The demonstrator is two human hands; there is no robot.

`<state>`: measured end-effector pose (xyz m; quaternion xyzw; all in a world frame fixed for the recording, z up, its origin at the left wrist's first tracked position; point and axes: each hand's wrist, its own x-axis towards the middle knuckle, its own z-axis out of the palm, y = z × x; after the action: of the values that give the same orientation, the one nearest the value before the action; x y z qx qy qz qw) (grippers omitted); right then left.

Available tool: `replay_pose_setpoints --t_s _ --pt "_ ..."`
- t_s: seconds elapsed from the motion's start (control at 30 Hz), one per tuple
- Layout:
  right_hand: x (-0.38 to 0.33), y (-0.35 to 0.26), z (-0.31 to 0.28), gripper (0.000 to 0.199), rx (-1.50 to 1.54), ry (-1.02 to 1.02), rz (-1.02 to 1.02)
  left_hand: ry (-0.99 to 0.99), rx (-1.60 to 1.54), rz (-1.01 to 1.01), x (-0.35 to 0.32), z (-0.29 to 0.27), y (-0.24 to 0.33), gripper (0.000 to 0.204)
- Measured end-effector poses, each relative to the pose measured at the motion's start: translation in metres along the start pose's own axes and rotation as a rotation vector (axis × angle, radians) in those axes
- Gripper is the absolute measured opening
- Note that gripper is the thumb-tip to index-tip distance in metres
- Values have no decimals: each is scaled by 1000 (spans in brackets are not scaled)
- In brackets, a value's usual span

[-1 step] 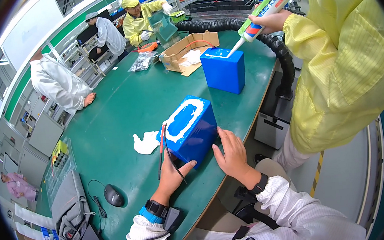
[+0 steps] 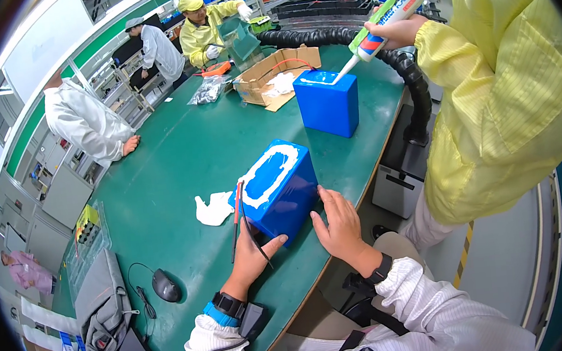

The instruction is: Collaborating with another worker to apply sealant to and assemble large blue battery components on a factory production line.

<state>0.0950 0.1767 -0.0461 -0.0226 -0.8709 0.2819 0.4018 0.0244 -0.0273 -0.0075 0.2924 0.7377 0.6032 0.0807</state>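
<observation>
On the tabletop (image 2: 159, 177): blue box (image 2: 297, 197), white paste (image 2: 291, 164) uppermost, presumably against smearing; your right hand (image 2: 341, 227) open alongside; left hand (image 2: 250, 265), grip unclear.

Beyond the left hand (image 2: 254, 258) spread a green-topped table (image 2: 161, 194), with shelving (image 2: 107, 92) and a white panel (image 2: 45, 46) farther off, while grey floor (image 2: 503, 266) with a yellow-black stripe (image 2: 464, 256) lay right of the right hand (image 2: 342, 229).

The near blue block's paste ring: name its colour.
The paste ring is white, in the head view.
</observation>
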Motion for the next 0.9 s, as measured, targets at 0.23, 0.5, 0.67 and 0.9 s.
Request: replay_pose_setpoints --t_s 0.23,0.5,0.67,0.9 --pt "-1 0 -1 57 8 -3 0 -7 -42 -55 0 -1 2 90" --pt "0 -1 -2 56 16 -10 7 -1 -28 -44 0 -1 1 89" --pt "1 -1 -1 55 15 -3 1 5 -21 -54 -1 -2 0 89" --pt "1 -1 -1 55 5 8 -8 14 -27 -48 0 -1 -3 90"
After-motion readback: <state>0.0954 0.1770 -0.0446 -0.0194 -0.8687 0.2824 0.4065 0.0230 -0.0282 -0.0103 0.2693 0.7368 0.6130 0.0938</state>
